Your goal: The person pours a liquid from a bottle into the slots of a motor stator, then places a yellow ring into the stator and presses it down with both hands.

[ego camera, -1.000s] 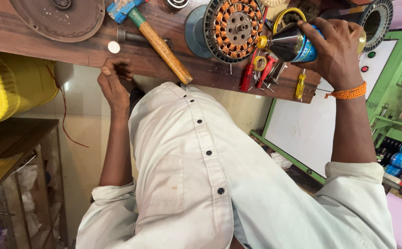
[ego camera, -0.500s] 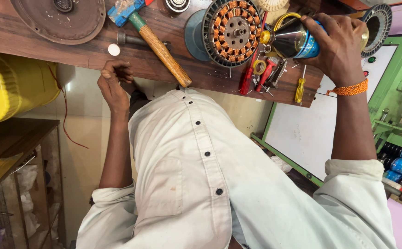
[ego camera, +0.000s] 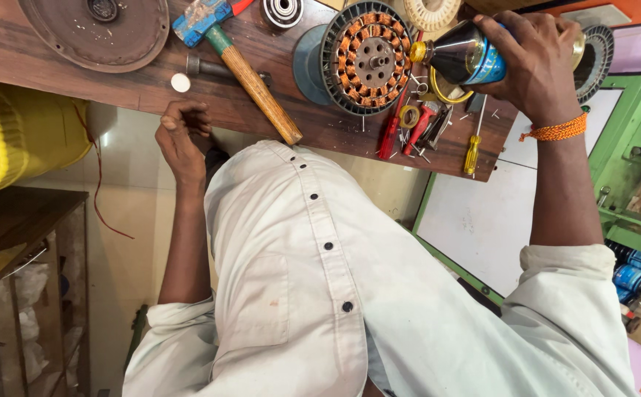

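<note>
stator lies on the bench: judged heavy, stiff, windings fragile, best gripped by the rim. bottle, light and slick, is grasped by the right hand beside it. left hand is curled empty at the bench edge.

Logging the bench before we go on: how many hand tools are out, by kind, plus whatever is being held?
Hammer: 1
Screwdrivers, red and yellow: 2
Red-handled pliers: 1
Spray can in the right hand: 1
Total: 5
</note>
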